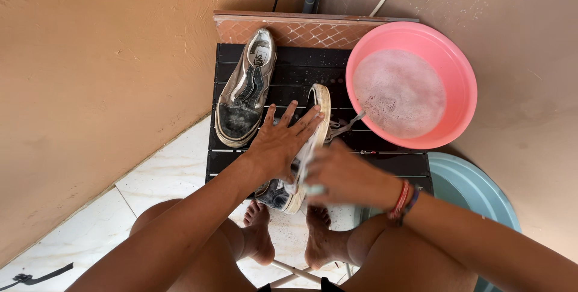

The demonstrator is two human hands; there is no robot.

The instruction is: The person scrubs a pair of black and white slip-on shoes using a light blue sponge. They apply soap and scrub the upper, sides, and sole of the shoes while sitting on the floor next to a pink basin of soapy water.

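We press our left hand (283, 141), fingers spread flat, on the upper of a dark sneaker (301, 153) turned on its side on the black slatted platform (313, 66). Our right hand (343, 174) is closed around a small pale object against the sole; it is blurred. A second sneaker (245, 90) lies beside it, and a pink basin (460, 69) of soapy water stands to the right.

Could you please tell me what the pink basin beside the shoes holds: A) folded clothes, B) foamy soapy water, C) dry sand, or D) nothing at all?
B: the pink basin holds water with a layer of white foam, right of the shoe under the left hand.
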